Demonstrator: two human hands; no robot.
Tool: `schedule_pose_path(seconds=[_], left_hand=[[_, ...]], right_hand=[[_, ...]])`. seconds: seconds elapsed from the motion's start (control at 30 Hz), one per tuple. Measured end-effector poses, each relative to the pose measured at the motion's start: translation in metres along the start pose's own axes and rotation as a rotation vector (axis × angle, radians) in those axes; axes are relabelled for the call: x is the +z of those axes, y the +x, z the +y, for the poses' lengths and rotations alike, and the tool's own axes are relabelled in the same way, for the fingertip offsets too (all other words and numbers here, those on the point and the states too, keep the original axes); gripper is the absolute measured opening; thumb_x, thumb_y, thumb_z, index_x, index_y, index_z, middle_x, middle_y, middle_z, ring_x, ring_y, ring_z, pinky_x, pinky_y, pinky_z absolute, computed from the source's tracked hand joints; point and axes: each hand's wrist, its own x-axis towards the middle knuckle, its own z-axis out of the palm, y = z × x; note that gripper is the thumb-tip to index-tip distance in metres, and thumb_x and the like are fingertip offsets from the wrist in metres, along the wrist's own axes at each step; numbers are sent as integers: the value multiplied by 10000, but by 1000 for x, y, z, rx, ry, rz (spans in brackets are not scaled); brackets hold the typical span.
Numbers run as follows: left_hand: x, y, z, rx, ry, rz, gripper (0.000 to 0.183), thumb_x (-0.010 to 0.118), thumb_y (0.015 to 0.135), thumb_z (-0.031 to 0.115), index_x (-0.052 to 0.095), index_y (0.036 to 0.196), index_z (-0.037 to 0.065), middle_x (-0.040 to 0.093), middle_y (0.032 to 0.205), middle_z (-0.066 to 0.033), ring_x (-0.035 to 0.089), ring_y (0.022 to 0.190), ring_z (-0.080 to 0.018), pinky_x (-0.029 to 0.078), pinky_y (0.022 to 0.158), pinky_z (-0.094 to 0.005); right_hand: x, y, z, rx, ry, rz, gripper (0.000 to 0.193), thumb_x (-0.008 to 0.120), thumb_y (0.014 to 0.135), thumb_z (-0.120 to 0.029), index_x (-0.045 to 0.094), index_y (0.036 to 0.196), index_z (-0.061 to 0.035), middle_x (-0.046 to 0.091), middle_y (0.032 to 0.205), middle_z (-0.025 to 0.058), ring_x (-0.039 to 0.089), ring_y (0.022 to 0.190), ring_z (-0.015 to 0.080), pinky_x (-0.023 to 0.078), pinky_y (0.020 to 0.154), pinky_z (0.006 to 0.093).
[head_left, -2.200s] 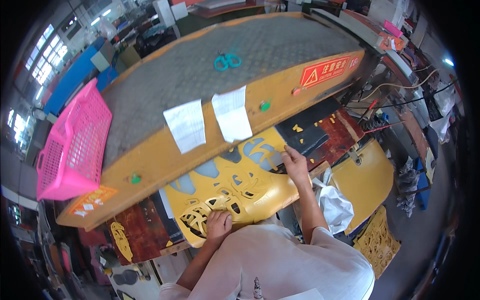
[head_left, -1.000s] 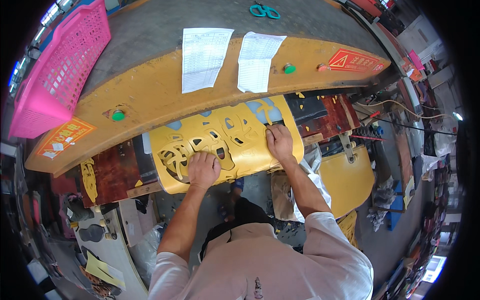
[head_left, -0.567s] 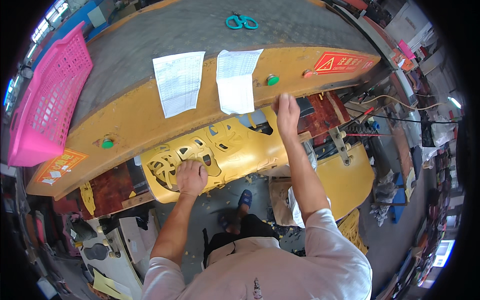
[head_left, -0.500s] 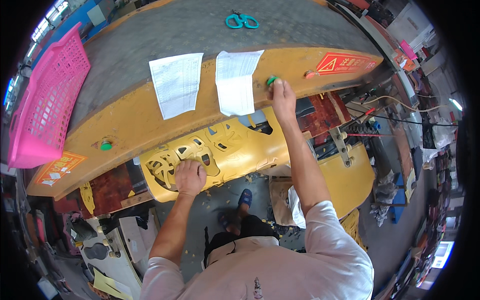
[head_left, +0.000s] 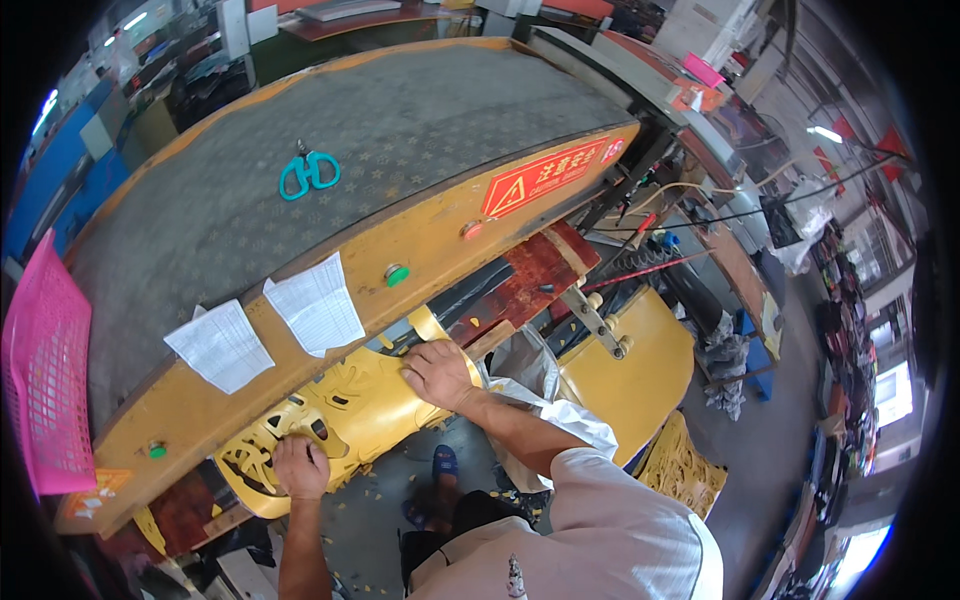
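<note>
A glossy yellow sheet point(head_left: 385, 412) with curved cut-outs is draped over the front of the machine bed, below an ochre press beam point(head_left: 440, 245). My left hand point(head_left: 302, 467) is at the sheet's left part, beside its larger openings, with fingers curled in against it. What lies under those fingertips is hidden. Farther right, my right hand point(head_left: 438, 373) rests on the sheet's right end, fingers extended over the surface and pointing left. A green button point(head_left: 397, 275) on the beam stands apart from that hand, above it.
Teal-handled scissors point(head_left: 310, 173) lie on the grey top. Two paper sheets point(head_left: 318, 305) hang over the beam, near a red button point(head_left: 472, 230). A pink basket point(head_left: 45, 375) stands left. Another yellow sheet point(head_left: 635, 365) and a cut yellow remnant point(head_left: 683, 468) are at right.
My right hand has left the green button and come down onto the yellow sheet's right end. My left hand stays at the sheet's left part. The view has turned toward the right.
</note>
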Motion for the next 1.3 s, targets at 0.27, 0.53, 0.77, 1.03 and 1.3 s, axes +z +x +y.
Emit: schedule_pose_path(seconds=[0.27,0.53,0.77,1.03,1.3], left_hand=[[-3,-11,4,-61,-5,31,63,657,851,128,659,902,92,669,890,-133,646,857,-382,509,796,-502],[-20,-53,39,-64,-22,22,71,683,828,154,636,841,103,633,848,-102,619,837,-350,470,793,-477],[-76,-125,114,-136,-129,-121,86,727,823,145,673,858,88,633,880,-111,610,858,-337,477,786,-480],[-43,-94,158,-13,-322,43,147,765,809,104,730,948,73,668,962,-113,620,900,-339,517,814,-457],[-20,-156,186,5,-344,-6,108,747,810,91,702,907,77,660,933,-85,608,890,-310,512,817,-425]], right_hand=[[8,-10,-3,101,-19,-150,192,670,932,-304,717,932,-118,711,944,80,677,969,312,463,875,502],[-25,-51,-21,87,-28,-174,129,705,899,-217,729,977,-118,742,984,75,684,979,309,463,888,468],[-108,-89,-46,529,345,-312,112,724,943,-160,763,956,-56,742,983,140,703,935,367,550,846,483],[-46,-31,-156,290,119,-459,739,852,798,-404,650,1432,-83,526,1510,310,479,1393,499,405,1176,553],[-67,-50,-183,358,270,-621,702,864,738,-302,721,1392,-91,475,1570,312,537,1361,423,476,1130,476]])
